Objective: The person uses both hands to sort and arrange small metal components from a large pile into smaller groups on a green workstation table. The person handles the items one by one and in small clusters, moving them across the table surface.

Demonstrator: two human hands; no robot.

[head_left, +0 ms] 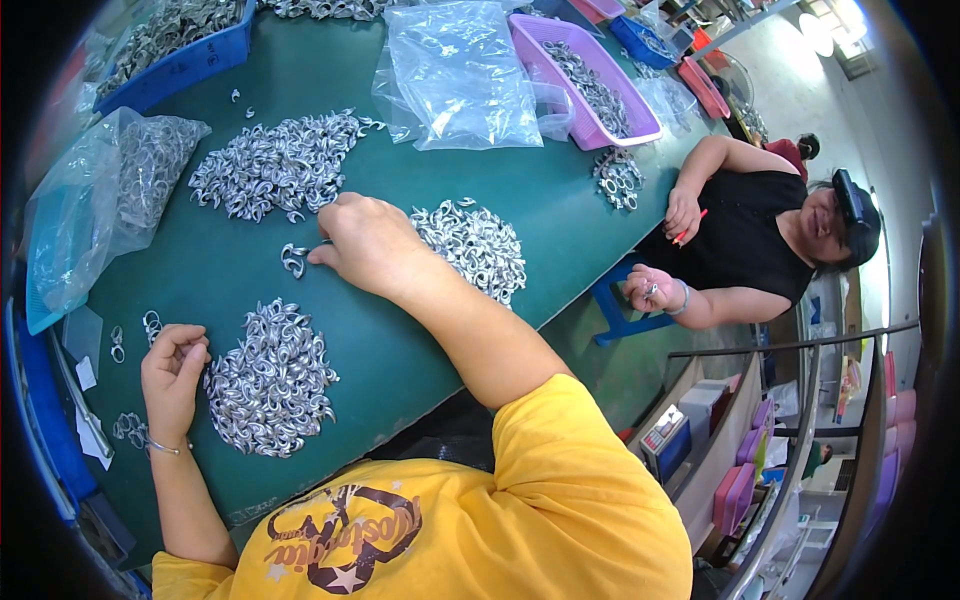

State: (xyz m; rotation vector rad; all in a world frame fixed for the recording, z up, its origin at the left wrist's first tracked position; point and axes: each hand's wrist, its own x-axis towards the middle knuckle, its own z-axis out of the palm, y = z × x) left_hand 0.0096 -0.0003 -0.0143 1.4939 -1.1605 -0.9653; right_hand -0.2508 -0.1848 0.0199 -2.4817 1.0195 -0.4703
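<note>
On the green bench [560, 215], going left to right: a clear bag of small silver metal rings [105, 200] lies at nine o'clock. My left hand [172, 375] is curled, fingertips pressed together, just beside a heap of rings [272, 375] at seven o'clock; whether it pinches a ring I cannot tell. A second heap [275, 165] lies at eleven o'clock. My right hand [365, 240], near the centre, rests fingers-down, touching a few loose rings [294, 260]. A third heap [475, 245] sits just beside it. At three o'clock sits another person [745, 240].
</note>
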